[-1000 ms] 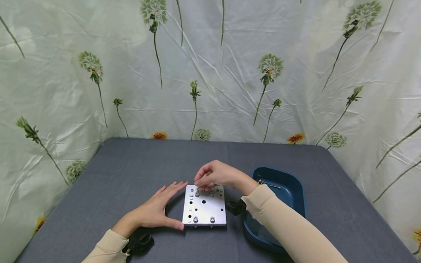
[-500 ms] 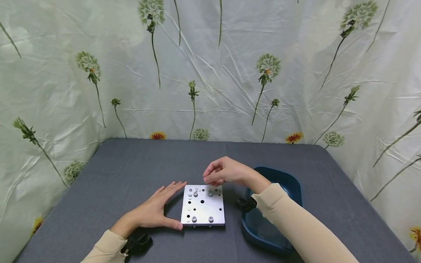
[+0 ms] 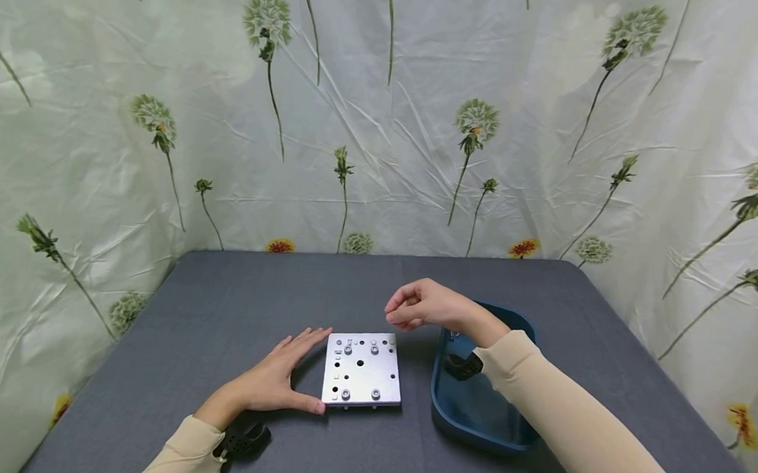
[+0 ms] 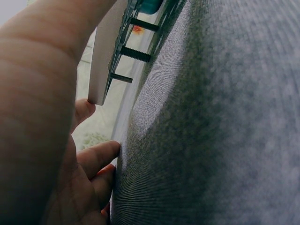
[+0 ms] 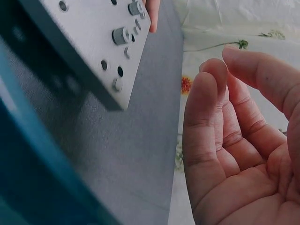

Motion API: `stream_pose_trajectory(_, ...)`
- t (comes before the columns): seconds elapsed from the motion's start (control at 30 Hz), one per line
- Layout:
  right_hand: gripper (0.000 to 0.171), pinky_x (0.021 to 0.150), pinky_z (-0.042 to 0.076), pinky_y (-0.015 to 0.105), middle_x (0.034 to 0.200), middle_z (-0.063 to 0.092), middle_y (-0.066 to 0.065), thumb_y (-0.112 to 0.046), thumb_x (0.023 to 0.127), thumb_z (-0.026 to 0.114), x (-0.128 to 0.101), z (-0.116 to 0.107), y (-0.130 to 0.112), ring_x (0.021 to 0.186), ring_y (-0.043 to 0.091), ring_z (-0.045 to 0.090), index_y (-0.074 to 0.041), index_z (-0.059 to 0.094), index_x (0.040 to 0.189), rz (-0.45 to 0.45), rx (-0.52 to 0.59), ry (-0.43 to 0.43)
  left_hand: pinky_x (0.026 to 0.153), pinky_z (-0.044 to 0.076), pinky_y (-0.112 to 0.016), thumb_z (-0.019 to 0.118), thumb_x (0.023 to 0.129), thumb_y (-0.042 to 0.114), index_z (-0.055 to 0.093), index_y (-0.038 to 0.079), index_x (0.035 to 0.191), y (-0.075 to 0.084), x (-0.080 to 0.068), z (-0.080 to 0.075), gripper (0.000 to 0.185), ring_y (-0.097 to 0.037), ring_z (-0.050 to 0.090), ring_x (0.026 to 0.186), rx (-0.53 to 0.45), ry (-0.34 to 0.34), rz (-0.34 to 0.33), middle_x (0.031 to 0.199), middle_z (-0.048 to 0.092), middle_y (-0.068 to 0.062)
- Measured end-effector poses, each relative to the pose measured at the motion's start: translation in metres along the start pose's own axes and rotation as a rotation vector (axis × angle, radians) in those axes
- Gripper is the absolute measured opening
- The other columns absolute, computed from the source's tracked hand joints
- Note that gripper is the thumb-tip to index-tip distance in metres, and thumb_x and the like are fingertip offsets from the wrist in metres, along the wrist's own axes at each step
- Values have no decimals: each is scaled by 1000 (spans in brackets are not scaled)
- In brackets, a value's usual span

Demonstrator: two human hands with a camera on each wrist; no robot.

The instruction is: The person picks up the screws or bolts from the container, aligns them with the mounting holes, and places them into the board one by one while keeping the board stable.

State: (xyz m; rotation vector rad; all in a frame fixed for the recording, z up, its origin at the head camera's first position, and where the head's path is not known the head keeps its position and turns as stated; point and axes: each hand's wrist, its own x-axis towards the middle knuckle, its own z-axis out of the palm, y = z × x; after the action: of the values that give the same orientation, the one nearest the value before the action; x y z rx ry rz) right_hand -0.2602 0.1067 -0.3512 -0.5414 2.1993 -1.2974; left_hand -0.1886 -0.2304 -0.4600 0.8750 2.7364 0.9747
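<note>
Four short grey bolts are already seated in the square silver metal plate (image 3: 362, 368), which is steadied by the flat, relaxed left hand (image 3: 272, 384), several holes are left unfilled, and nothing is held in the loosely curled right hand (image 3: 422, 306) raised near the dark blue plastic tray (image 3: 469, 416).

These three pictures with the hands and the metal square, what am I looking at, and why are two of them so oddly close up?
No machine here: a person works with bare hands and wears three cameras. The wide picture comes from the head, looking down at a grey table. The close ones come from cameras strapped to each wrist, so they show the hands from below.

On the table lies a square metal plate with holes and small round fittings, standing on short posts. Beside it sits a dark blue tray.

The left hand lies flat against the plate's left edge, thumb at its near corner. The right hand hovers above the table between plate and tray, fingers loosely curled; its wrist view shows an empty palm.
</note>
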Motion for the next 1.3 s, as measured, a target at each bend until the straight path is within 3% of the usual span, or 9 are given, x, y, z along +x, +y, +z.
stream_pose_trajectory(0.17,18,100,62,54,112,77,24,-16,101,75,-8,-10,4,103,40,74,-3,75,114,5,7,16,128,13,-79,95,73,59,30,15,171,1,-1,-1,126,-50,23,164,-6,2,3,176,32,-18)
stream_pose_trajectory(0.27,17,99,63,53,111,77,23,-15,102,75,-15,-17,8,103,41,73,-3,75,114,4,2,31,128,13,-78,95,73,60,30,16,171,1,-1,0,126,-50,23,164,-4,0,-3,176,32,-18)
stream_pose_trajectory(0.5,19,87,63,36,97,78,6,-17,103,73,-25,-33,19,92,28,72,-2,74,114,9,6,49,128,13,-78,95,72,61,31,17,171,0,-1,1,126,-50,24,163,5,-3,-13,176,32,-18)
stream_pose_trajectory(0.73,24,85,64,34,97,78,1,-14,104,72,-34,-47,26,88,20,71,4,71,120,11,15,71,128,13,-79,95,72,61,31,19,171,2,-1,0,125,-50,24,163,6,0,-15,176,32,-18)
stream_pose_trajectory(0.9,23,84,64,32,96,78,3,-14,103,72,-37,-53,35,84,14,70,4,72,117,25,7,79,127,14,-79,95,71,61,32,17,171,3,-1,0,126,-50,25,163,8,12,-6,175,33,-19)
stream_pose_trajectory(1.3,25,81,63,29,94,78,4,-12,104,71,-58,-67,53,82,13,69,9,70,118,64,10,108,128,13,-78,95,72,61,31,17,171,4,-1,0,126,-50,25,163,0,7,-11,176,32,-18)
